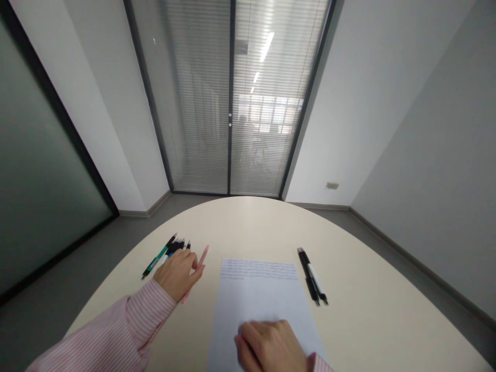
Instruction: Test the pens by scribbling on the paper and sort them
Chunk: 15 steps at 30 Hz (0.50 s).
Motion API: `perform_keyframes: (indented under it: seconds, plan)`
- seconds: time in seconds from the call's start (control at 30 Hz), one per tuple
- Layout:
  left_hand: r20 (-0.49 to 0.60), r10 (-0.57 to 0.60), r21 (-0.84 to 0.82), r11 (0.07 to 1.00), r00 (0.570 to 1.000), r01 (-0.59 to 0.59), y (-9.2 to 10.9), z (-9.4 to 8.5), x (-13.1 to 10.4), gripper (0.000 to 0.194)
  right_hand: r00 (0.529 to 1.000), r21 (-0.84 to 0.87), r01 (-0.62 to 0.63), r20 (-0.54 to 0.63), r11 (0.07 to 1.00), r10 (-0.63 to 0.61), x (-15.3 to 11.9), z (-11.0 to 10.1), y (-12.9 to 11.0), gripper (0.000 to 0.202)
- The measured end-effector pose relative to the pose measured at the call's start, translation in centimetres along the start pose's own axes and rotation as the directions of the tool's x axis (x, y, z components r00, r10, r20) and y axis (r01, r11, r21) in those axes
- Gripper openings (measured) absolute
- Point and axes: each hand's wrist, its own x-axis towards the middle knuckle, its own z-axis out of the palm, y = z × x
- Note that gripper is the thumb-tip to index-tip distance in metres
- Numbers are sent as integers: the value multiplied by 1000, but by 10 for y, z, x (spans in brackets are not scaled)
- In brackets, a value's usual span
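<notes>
My left hand (179, 274) reaches over a row of pens on the left of the table, its thumb apart from the bent index finger. A pink pen (203, 254) lies slantwise under the thumb and seems to rest on the table. Beyond the knuckles show a green and black pen (158, 257) and several dark pen tips (181, 243), partly covered by the fingers. My right hand (271, 343) rests closed on the lower part of a white sheet of paper (258, 297), with nothing sticking out of it. Lines of handwriting fill the top of the sheet.
To the right of the paper lie a black pen (309, 279) and a white and black pen (315, 279), side by side. The pale table (251, 227) has a rounded far edge. Behind it stand a glass partition with blinds (201, 103) and white walls.
</notes>
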Motion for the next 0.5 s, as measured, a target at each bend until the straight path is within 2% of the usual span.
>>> perform_keyframes:
  seconds: [0.07, 0.13, 0.2, 0.27, 0.33, 0.4, 0.47, 0.5]
  plan:
    - [31, -57, -143, 988, 998, 61, 5, -5, 1, 24, 1000, 14, -15, 11, 1000, 15, -1, 0, 0, 14]
    - [125, -91, -410, 902, 988, 135, 10, -12, 2, 28, 999, 44, -41, 24, 998, 40, -1, -1, -1, 15]
    - [254, -42, -695, 686, 966, 213, 18, -18, 2, 36, 996, 119, -83, 29, 989, 80, -2, -3, -2, 17]
    - [351, 36, -842, 448, 936, 299, 28, -21, 0, 44, 988, 268, -154, 26, 951, 152, -1, -8, 0, 24]
    - [411, 89, -888, 266, 907, 376, 38, -19, -5, 47, 965, 475, -238, 19, 847, 261, 0, -13, 3, 35]
    - [436, 141, -899, 108, 889, 424, 49, -14, -10, 47, 931, 670, -299, 49, 680, 361, 2, -17, 7, 45]
    - [435, 165, -896, -14, 885, 443, 58, -10, -14, 45, 916, 794, -307, 96, 525, 390, 3, -19, 11, 47]
    - [439, 163, -891, -46, 883, 452, 62, -8, -16, 45, 915, 830, -303, 116, 469, 387, 3, -20, 12, 46]
